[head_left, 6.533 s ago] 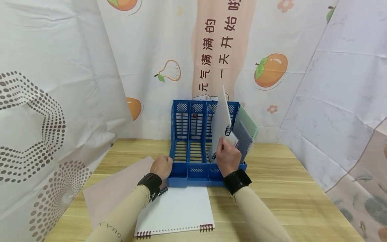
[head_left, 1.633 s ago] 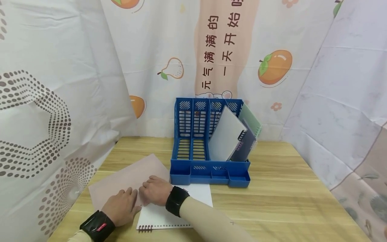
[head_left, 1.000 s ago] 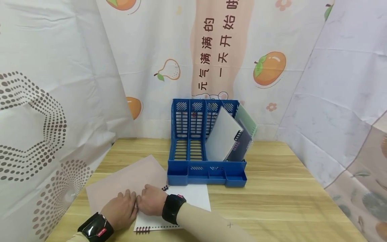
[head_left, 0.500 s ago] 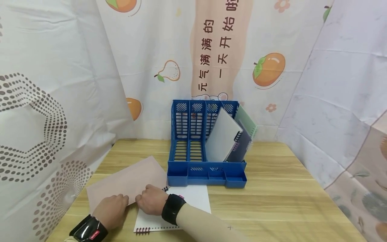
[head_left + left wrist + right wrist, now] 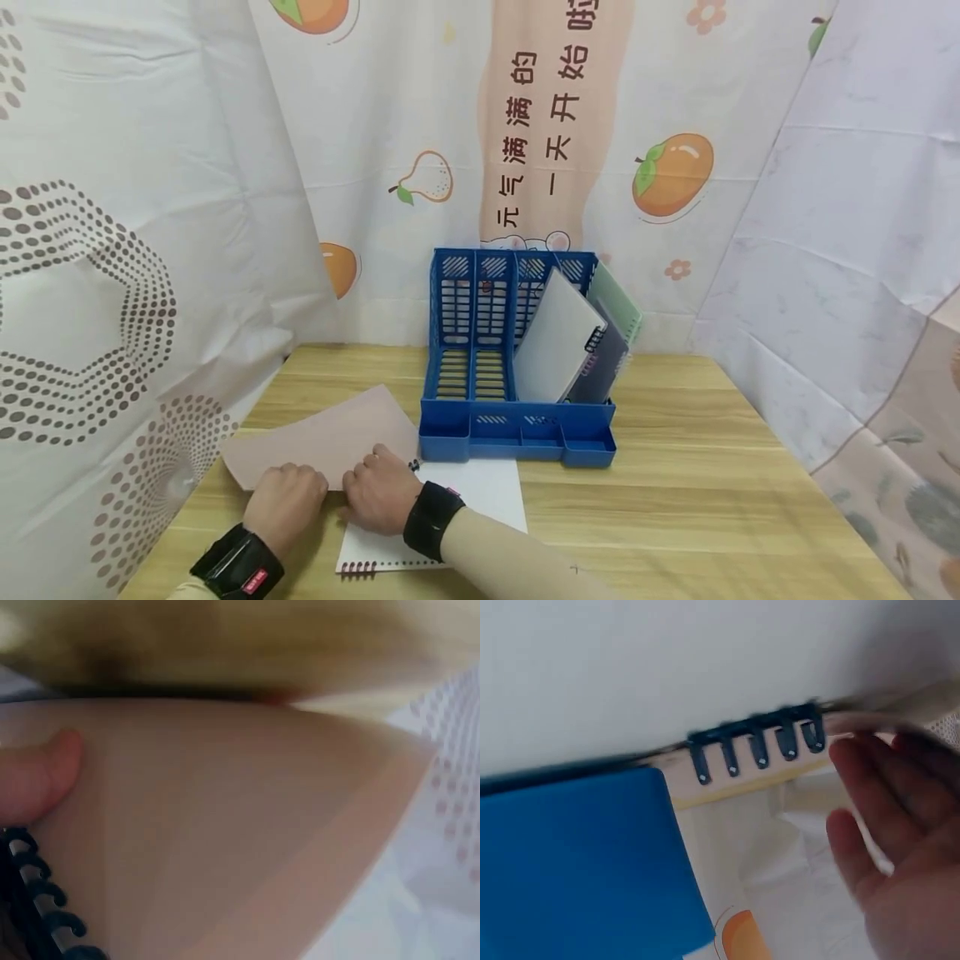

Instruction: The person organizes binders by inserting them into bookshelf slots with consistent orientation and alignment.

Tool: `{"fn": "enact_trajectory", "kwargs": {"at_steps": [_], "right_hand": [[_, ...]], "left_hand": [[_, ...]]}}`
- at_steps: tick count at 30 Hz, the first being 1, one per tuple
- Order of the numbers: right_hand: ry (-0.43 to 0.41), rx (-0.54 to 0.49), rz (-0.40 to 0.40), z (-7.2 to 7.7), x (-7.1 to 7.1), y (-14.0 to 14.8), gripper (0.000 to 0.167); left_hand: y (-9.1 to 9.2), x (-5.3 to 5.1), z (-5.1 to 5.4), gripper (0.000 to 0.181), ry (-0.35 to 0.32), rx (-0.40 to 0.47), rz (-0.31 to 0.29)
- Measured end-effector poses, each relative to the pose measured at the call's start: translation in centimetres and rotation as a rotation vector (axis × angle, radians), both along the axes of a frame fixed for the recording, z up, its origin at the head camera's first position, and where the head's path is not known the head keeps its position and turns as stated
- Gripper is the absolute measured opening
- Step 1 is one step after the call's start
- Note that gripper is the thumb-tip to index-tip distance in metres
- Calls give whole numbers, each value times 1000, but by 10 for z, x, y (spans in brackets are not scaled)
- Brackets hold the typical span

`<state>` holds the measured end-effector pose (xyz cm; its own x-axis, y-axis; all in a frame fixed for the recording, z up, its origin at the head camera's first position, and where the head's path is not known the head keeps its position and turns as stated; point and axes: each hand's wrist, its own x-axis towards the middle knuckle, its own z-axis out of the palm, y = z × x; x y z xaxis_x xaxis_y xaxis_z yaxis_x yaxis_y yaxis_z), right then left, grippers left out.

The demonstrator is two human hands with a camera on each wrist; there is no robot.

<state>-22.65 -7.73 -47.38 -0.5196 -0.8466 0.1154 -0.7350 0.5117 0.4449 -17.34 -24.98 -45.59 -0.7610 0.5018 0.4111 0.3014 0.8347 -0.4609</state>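
Note:
In the head view a pale pink notebook (image 5: 330,433) with black rings lies at the left of the table, its near edge raised and bent. My left hand (image 5: 287,504) grips that near edge, fingers over the top. Beside it, my right hand (image 5: 381,492) is at the notebook's right corner, above a white notebook (image 5: 480,496) with maroon rings. The right wrist view shows the right hand's fingers (image 5: 877,787) loosely extended, thumb apart, near the pink edge. Close by are the black rings (image 5: 757,742). The left wrist view shows the pink cover (image 5: 225,817) sloping up.
A blue file rack (image 5: 517,429) stands behind the white notebook, overlapping its far edge. In its right-hand slots lean a white notebook (image 5: 555,342) with black rings, a grey-purple one (image 5: 606,354) and a green one (image 5: 617,302). A patterned curtain (image 5: 360,208) hangs behind the table.
Earlier my right hand held the white black-ringed notebook in the rack; it has let go and moved left. Both hands came to the pink notebook, and the left hand has lifted its near edge.

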Motion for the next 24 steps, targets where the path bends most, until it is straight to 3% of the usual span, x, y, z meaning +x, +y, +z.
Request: {"fn": "enact_trajectory", "kwargs": {"at_steps": [3,6,8,16,20,24], "right_hand": [[105,-31,-39,7,-2,-1,39],[204,-51,-57,16,-4,0,29],[221,-85,-63,22,-4,2,20],[203,-350,-14,35,-7,10,10],[141,-559,-21,40,-11,18,9],[65,-777,-47,45,-17,27,19]], "left_hand": [[5,-3,10,37,152,-45,-12],[12,-7,23,39,281,-76,-20],[17,-9,34,38,333,-94,-30],[31,-8,77,38,430,-116,-74],[33,-8,99,37,476,-35,-136],[33,-10,122,33,551,88,-197]]}}
